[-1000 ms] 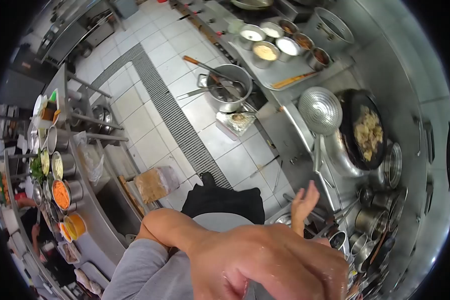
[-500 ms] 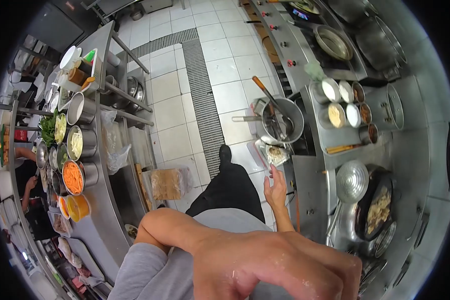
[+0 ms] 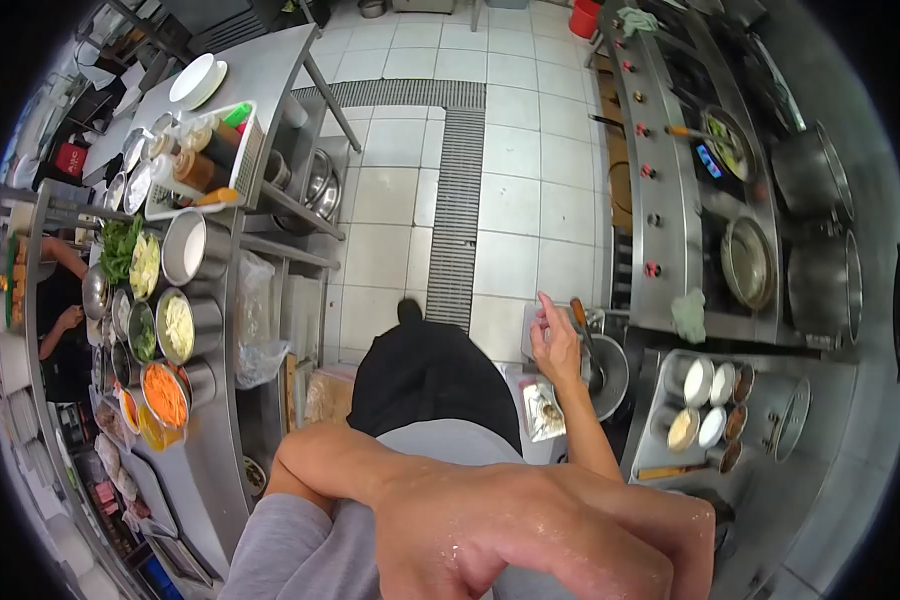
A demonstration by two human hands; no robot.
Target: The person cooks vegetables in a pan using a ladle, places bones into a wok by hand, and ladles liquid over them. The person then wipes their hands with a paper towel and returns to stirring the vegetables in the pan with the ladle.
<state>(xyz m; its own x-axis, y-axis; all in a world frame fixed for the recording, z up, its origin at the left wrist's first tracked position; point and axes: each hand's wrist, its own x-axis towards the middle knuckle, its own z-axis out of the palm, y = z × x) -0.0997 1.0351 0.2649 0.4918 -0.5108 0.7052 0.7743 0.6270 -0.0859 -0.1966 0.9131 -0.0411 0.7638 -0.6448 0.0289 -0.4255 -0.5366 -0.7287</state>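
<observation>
Large and close to the camera, my left hand (image 3: pixel 540 530) is bent at the bottom centre, its fingers curled and their tips out of sight; whatever they hold cannot be made out. My right hand (image 3: pixel 555 340) hangs open over the floor with nothing in it. Just right of it is a deep metal pot (image 3: pixel 613 385) with utensils, one with a wooden handle (image 3: pixel 579 315). Below the right hand lies a foil-like tray (image 3: pixel 543 412) with some food on it.
A stove (image 3: pixel 660 225) with pans runs along the right, above a tray of seasoning containers (image 3: pixel 660 400). At left, a steel counter (image 3: pixel 215 480) carries shredded carrot (image 3: pixel 165 394), greens and a bottle basket (image 3: pixel 253 150). A co-worker's arm (image 3: pixel 65 255) shows at far left.
The view has swung right, so the stove has come in and the wok and strainer have gone out of sight. My right hand has moved forward and left, away from the utensils. My left hand stays close.
</observation>
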